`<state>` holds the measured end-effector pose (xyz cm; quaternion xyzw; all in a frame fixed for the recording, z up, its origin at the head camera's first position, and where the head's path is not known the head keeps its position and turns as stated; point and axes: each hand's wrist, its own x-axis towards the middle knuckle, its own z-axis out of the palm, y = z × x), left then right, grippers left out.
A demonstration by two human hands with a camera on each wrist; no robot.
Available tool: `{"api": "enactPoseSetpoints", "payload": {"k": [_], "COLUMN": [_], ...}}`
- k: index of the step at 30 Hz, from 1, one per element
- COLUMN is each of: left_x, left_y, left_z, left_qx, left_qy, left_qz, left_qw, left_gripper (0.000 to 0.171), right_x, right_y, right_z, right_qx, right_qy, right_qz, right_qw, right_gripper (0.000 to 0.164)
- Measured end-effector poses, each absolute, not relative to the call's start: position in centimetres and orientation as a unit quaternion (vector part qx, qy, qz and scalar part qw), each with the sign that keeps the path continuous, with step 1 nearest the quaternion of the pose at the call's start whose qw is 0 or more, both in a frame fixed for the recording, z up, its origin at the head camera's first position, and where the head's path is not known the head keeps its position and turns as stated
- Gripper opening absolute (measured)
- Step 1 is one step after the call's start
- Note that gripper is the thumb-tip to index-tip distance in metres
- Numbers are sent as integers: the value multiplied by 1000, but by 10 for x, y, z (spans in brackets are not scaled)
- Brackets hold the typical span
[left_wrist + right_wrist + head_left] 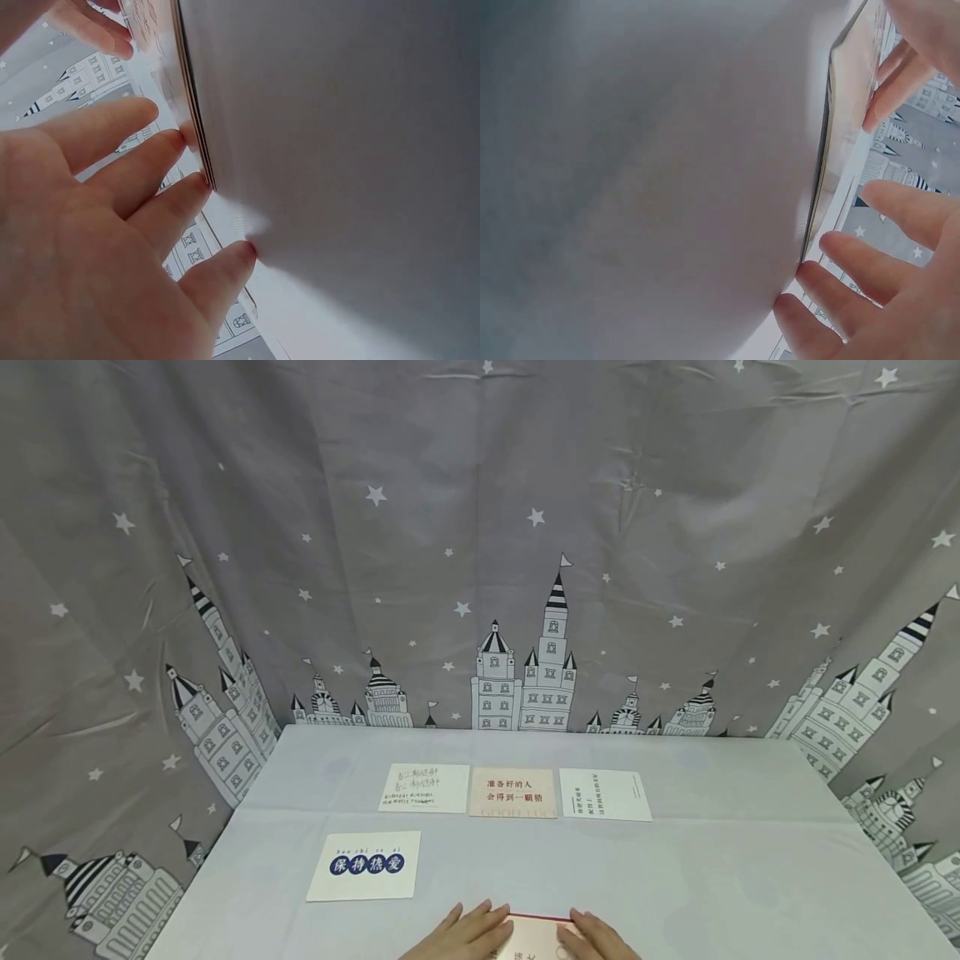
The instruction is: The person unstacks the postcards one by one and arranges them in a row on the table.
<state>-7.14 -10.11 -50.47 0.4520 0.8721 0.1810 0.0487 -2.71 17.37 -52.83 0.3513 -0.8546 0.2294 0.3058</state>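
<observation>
A small stack of thin cards lies at the front of the table, its top face pale pink with red print and a red strip along the far edge. My left hand touches its left side with fingers extended. On the opposite side, my right hand has its straight fingers against the stack. In the left wrist view, several layered edges show beside the fingertips. The right wrist view shows the stack's side near the other hand's fingers. The lower part of the stack falls outside the head view.
Three cards lie in a row farther back: a handwritten white one, a peach one with red characters and a white one with dark print. Front left lies a blue-lettered card. A grey castle-patterned curtain surrounds the white table.
</observation>
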Motion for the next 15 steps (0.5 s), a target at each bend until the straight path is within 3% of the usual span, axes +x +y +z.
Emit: {"api": "enactPoseSetpoints", "payload": {"k": [10,15], "left_x": [-71,-72], "left_y": [-98,-97], "left_z": [-505,-504], "left_qx": [431,427], "left_qy": [878,880], "left_qz": [195,194], "left_qw": [71,80], "left_gripper": [72,73], "right_x": [-24,-28], "right_y": [174,178], "right_z": [-542,-557], "right_qx": [301,304], "right_qy": [-888,-889], "right_qz": [244,234], "right_qw": [246,249], "right_gripper": [67,70]}}
